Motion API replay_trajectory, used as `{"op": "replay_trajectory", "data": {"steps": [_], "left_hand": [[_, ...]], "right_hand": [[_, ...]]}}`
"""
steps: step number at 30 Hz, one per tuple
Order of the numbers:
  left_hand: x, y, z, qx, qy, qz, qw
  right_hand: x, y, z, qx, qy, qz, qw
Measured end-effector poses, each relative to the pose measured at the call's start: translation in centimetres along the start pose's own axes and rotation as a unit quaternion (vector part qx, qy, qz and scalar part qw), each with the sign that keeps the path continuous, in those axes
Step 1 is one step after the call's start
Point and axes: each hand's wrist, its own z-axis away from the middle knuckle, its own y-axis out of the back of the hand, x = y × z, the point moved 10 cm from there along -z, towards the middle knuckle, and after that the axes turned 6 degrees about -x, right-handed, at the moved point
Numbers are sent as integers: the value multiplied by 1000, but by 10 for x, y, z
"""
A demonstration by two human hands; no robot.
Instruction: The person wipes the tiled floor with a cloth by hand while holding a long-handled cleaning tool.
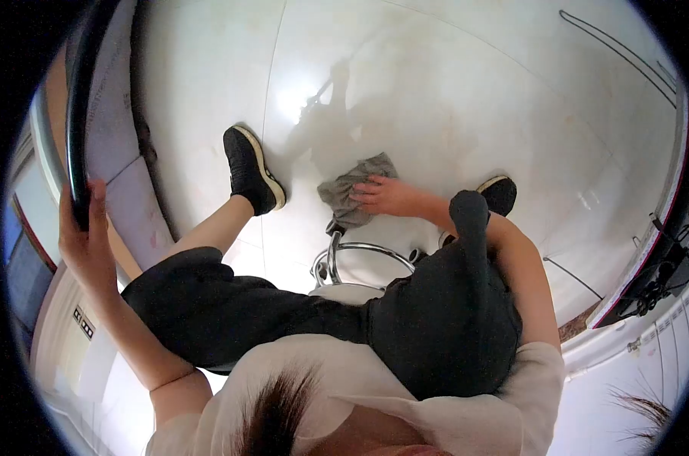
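My right hand (390, 196) reaches down with its fingers over a crumpled grey cloth (357, 185), gripping it. The cloth is against a caster (334, 227) at the end of a chrome leg of the wheeled seat's base (371, 248). The cloth's underside and part of my fingertips are hidden. Over on the left, my left hand (88, 239) is closed around the lower end of a long curved black bar (78, 129). What the bar belongs to cannot be made out.
My black shoes (247, 169) rest on the glossy pale tiled floor (443, 99), one on each side of the cloth. A grey-white upholstered edge (116, 106) runs along the left. A thin wire frame (614, 53), dark cables (652, 300) and a white radiator (668, 342) are on the right.
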Motion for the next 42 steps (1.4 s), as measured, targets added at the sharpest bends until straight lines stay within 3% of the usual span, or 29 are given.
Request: {"op": "replay_trajectory", "data": {"steps": [3, 4, 5, 6, 7, 8, 9, 10, 11, 12, 13, 16, 17, 19, 21, 23, 26, 29, 32, 33, 34, 36, 39, 41, 42], "left_hand": [[0, -1, -1, -11, -24, 1, 1000], [-1, -2, 1, -21, -32, 10, 999], [-2, -3, 2, -25, -16, 18, 999], [-1, -4, 1, -29, -2, 25, 999], [0, -4, 1, -32, 9, 31, 999], [-1, -2, 1, -27, 14, 36, 999], [-3, -2, 1, -19, 17, 43, 999], [-5, -2, 0, -10, 19, 50, 999], [-2, -2, 0, -6, 5, 59, 998], [1, -1, -1, -5, -2, 47, 999], [4, 1, -1, -5, -8, 36, 999], [-3, 5, -1, -16, 6, 21, 1000], [-9, 4, -1, -22, 14, 25, 999], [-22, 6, -2, -9, 19, 78, 997], [-20, 7, -4, 7, 38, 59, 998], [-19, 6, -7, 2, 26, 51, 998], [-17, 3, -10, -9, 32, 61, 998], [-10, -1, -11, -11, 29, 57, 998], [11, -4, -11, -10, -2, 49, 999], [17, -5, -10, -8, -11, 52, 999], [21, -6, -12, -5, -19, 54, 998], [23, -6, -15, -31, -5, 64, 997], [28, -3, -17, -29, -37, 37, 998], [31, -3, -18, -12, -44, 44, 998], [28, -2, -19, -13, -45, 23, 999]], "right_hand": [[66, 30, 25, 73, -126, -68, 987], [93, 61, 28, 22, -171, -10, 985], [138, 80, 44, 64, -244, -78, 965], [173, 105, 60, 130, -275, 48, 952], [197, 150, 69, 121, -349, 152, 917], [238, 175, 83, 114, -407, 169, 890], [263, 206, 100, 201, -393, 208, 873], [291, 238, 109, 220, -424, 124, 869], [300, 272, 120, 235, -499, 184, 814], [328, 281, 143, 341, -473, 79, 809], [332, 294, 150, 283, -550, 123, 776], [259, 305, 159, 397, -412, 213, 792], [254, 268, 162, 290, -455, 221, 813], [186, 211, 152, 224, -411, 121, 875], [123, 117, 164, 37, -436, 126, 890], [76, 74, 193, -2, -437, 70, 897], [85, 71, 243, -63, -518, 58, 851], [147, 109, 261, -51, -549, 110, 827], [245, 186, 296, 148, -555, 197, 795], [286, 212, 315, 136, -648, 136, 737], [309, 244, 326, 358, -577, -4, 734], [314, 295, 303, 320, -559, 181, 743], [266, 307, 250, 378, -516, 184, 746], [210, 269, 196, 300, -486, 163, 804], [181, 232, 170, 209, -486, 221, 820]]}}
